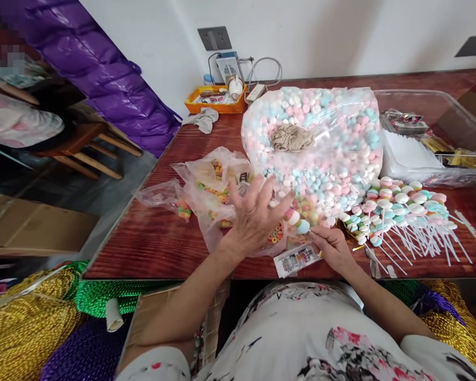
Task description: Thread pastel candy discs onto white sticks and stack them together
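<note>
- Although our R hand [333, 246] covers part of the view, we see its thumb and fingers brought narrowly together at the near end of the candy skewer [302, 227]; we judge that it holds the stick there.
- From this grip, the skewer's long axis goes to the L and slightly away from us, w/ the blue piece nearest the fingertips, then white and pink ones.
- The far end points toward our L hand [252, 217], whose fingers are spread wide; its thumb reaches just beyond the row. We cannot tell for sure if they touch.
- So the R hand is the nearer one to the stick end, & the L hand to the far end; we judge this line between both hands matters most.
- Under and around the L hand is the thin bag [190, 177] w/ ring candies [275, 234].
- Farther out, beyond the skewer, is the big marshmallow bag [341, 159]; to the R of our R hand, the pile of candy sticks [400, 209] is on the table [154, 241].
</note>
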Demonstrator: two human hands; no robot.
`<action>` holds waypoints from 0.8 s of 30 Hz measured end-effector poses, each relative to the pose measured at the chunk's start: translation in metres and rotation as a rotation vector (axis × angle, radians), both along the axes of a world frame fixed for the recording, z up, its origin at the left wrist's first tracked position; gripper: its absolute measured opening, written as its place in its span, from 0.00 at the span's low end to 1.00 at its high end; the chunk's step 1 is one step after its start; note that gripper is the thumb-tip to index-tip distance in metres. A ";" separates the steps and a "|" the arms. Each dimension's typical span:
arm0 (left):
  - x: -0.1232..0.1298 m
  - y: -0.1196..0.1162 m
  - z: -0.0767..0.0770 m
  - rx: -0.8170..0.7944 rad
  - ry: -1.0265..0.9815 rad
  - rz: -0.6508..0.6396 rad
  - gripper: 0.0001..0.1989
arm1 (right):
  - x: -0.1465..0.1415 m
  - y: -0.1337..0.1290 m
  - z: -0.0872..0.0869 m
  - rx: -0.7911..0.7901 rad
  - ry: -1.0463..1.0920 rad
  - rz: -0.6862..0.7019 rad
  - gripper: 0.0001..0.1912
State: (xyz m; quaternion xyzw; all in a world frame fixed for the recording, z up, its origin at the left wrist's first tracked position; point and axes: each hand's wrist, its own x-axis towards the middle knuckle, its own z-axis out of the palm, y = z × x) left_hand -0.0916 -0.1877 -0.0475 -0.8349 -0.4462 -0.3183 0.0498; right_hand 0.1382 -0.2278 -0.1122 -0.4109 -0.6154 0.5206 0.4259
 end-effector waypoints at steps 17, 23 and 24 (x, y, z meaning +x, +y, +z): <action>0.039 0.004 0.000 -0.904 -1.688 -0.313 0.24 | -0.017 -0.017 -0.010 -0.231 0.245 -0.014 0.17; 0.041 0.008 -0.008 -0.760 -1.850 -0.133 0.29 | -0.026 -0.026 -0.018 -0.386 0.413 -0.023 0.17; 0.041 0.008 -0.008 -0.744 -1.852 -0.102 0.30 | -0.028 -0.028 -0.019 -0.382 0.383 -0.013 0.17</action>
